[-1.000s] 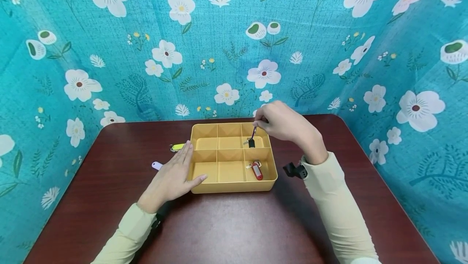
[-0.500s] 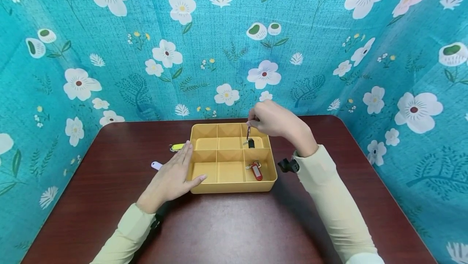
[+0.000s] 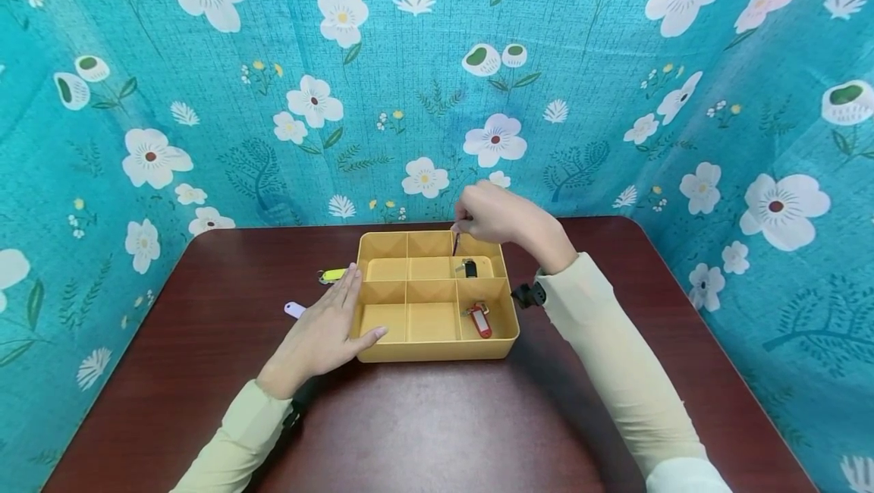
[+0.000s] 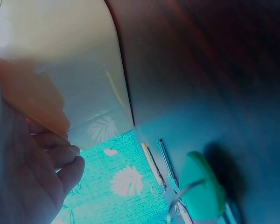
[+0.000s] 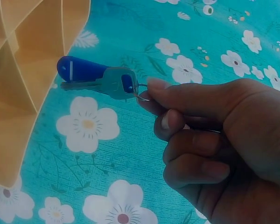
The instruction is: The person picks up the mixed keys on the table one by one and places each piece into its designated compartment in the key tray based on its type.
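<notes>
A yellow six-compartment tray (image 3: 437,353) lies on the table. My left hand (image 3: 319,337) rests along its left wall, fingers straight and thumb over the front-left compartment. Over the tray's back edge, my right hand (image 3: 501,212) pinches a small metal ring between thumb and finger. From that ring hang a key (image 5: 113,84) and a blue key tag (image 5: 86,70), which overlap the divider between the back middle and back right compartments in the head view. A black-tagged key (image 3: 470,268) sits in the back right compartment. The front right one holds a red-tagged key (image 3: 480,320).
Left of the tray lie a yellow key tag (image 3: 332,276) and a pale lilac tag (image 3: 294,309), partly behind my left hand. The left wrist view shows a green tag (image 4: 200,186) close by. A flowered blue curtain (image 3: 410,98) stands behind the dark wooden table (image 3: 437,432).
My right hand has moved left with the blue-tagged key, from above the black tag toward the divider beside the back middle compartment. My left hand has stayed in place.
</notes>
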`<state>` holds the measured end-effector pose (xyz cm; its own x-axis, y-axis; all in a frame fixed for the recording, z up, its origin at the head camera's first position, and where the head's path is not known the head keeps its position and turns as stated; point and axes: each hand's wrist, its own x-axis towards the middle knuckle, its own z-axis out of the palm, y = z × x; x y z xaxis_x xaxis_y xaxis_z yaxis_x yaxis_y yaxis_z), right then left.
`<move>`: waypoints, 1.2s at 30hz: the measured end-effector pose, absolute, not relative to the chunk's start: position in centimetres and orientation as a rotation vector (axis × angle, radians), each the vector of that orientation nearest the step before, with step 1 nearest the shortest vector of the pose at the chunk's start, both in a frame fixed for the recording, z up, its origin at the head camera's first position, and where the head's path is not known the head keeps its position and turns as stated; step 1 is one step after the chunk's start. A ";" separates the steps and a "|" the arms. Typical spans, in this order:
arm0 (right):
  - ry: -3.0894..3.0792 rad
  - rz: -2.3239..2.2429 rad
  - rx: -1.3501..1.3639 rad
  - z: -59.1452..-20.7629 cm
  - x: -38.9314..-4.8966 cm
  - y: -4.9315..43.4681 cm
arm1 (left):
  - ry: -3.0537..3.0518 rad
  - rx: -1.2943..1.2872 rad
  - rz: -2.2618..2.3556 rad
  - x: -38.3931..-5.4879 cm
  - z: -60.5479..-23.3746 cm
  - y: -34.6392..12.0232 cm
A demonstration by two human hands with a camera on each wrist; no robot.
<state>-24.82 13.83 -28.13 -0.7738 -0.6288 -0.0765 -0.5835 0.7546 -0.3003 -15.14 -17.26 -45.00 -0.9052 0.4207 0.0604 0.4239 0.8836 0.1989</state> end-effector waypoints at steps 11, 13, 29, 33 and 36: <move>2.763 -0.361 -0.983 -28.6 -25.9 12.9 | -3.033 -0.689 -0.339 -15.2 -45.1 -17.3; 2.754 -0.348 -0.981 -28.6 -26.1 12.7 | -3.026 -0.698 -0.335 -15.3 -45.1 -17.3; 2.688 -0.264 -0.977 -29.3 -27.4 10.6 | -3.027 -0.675 -0.357 -15.2 -45.3 -17.5; 2.679 -0.252 -0.974 -29.6 -27.9 10.2 | -3.023 -0.677 -0.350 -15.2 -45.3 -17.5; 2.677 -0.228 -0.981 -29.9 -28.2 9.9 | -3.022 -0.682 -0.347 -15.2 -45.4 -17.5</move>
<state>-28.17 9.91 -29.89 -0.7298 -0.6518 -0.2063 -0.6075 0.7567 -0.2416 -15.23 -17.51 -45.37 -0.9041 0.4212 0.0724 0.4266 0.8795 0.2107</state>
